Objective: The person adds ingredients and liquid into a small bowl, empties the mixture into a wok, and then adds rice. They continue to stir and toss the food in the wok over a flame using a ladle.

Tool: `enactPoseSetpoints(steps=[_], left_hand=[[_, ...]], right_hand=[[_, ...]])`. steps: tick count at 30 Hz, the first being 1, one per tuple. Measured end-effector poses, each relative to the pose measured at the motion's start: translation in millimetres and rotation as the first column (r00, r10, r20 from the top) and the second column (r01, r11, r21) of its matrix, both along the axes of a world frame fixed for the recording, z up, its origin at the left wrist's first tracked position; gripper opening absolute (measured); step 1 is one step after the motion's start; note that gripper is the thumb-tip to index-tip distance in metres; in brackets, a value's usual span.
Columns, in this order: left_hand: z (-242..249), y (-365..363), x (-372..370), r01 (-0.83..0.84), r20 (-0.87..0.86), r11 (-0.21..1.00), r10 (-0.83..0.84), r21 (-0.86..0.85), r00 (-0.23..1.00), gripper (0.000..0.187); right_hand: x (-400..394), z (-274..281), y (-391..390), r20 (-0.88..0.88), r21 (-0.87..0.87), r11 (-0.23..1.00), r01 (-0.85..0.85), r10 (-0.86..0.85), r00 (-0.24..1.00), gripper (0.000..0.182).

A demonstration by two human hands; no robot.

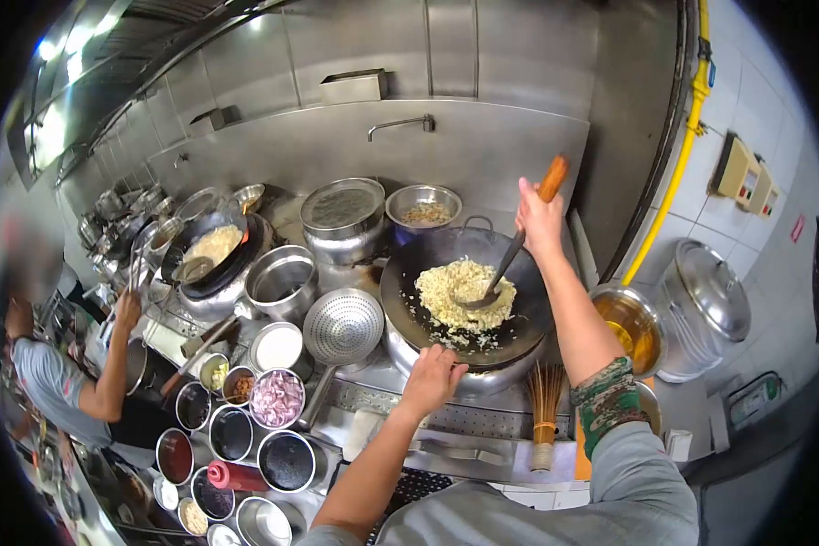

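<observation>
My right hand (540, 218) is wrapped round the long shaft of a ladle (510, 257), just below its wooden end. The ladle slants down to the left, its bowl resting in pale yellow fried rice (455, 284). This rice lies in the middle of a large dark wok (416, 248) on a burner, with loose grains spread toward the near side. At the wok's near edge, my left hand (433, 378) grips the rim, fingers bent and thumb pointing right. Part of what its fingers hold is hidden.
A perforated strainer (343, 326) lies left of the wok. Tins of chopped onion (277, 399) and sauces crowd the lower left, with a red squeeze bottle (237, 476). A bamboo brush (543, 414) and oil pot (630, 320) stand right. A co-worker (59, 382) works at another wok (211, 259).
</observation>
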State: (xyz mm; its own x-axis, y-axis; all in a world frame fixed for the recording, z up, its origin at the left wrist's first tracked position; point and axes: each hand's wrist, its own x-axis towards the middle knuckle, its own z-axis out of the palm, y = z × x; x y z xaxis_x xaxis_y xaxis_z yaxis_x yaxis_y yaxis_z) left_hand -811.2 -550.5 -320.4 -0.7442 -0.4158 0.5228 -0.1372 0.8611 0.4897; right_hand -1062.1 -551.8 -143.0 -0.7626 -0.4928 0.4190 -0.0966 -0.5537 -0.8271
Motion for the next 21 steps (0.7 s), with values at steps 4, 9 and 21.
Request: enactPoseSetpoints(steps=[4, 9, 21], left_hand=[[1, -3, 0, 0.002, 0.008, 1.0, -0.002, 0.028, 1.0, 0.019], [2, -2, 3, 0.015, 0.052, 1.0, -0.015, 0.012, 0.999, 0.019], [49, 29, 28, 0.044, 0.028, 0.992, -0.048, 0.12, 0.998, 0.018]], right_hand=[[-4, -17, -9, 0.11, -0.133, 0.985, 0.105, -0.091, 0.99, 0.028], [-12, -7, -24, 0.125, -0.054, 0.992, -0.118, 0.124, 0.984, 0.032], [-15, 52, 10, 0.235, 0.124, 0.979, -0.159, 0.126, 0.964, 0.027]])
